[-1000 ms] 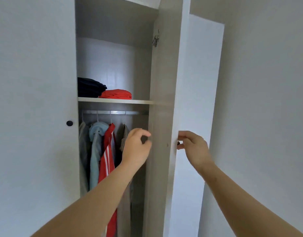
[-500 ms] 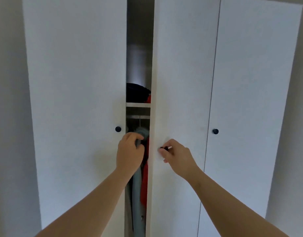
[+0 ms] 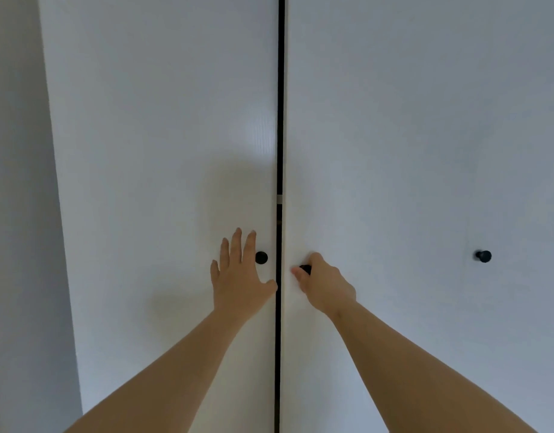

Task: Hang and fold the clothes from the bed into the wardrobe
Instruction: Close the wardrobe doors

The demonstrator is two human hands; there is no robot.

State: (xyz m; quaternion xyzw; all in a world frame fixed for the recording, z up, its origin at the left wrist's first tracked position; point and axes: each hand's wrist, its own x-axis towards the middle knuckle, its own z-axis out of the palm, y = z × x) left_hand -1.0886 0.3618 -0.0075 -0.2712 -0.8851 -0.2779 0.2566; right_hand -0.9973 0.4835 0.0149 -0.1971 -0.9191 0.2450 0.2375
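The wardrobe (image 3: 394, 89) is being shown from the front, with only a narrow dark gap (image 3: 281, 120) left between its two doors. The left door (image 3: 163, 151) is being pressed by the left hand (image 3: 238, 276), which is being held flat with fingers straight and thumb spread towards the gap, just beside a black knob (image 3: 261, 257); nothing is being gripped by it. The small knob (image 3: 306, 269) of the right door (image 3: 394, 182) is being pinched by the right hand (image 3: 325, 285), whose fingers are being kept curled round it. A third knob (image 3: 484, 256) is being seen well apart to the right, and a plain wall (image 3: 16, 182) to the left.

No clothes are being shown; whatever is stored is being hidden behind the doors, a sliver of shelf edge (image 3: 279, 199) alone being glimpsed through the gap. The closing of the wardrobe is being judged the step in hand, so the task is probably being brought to its end. For the next move, an even push on both doors is being called for, with the thumb being kept out of the gap.
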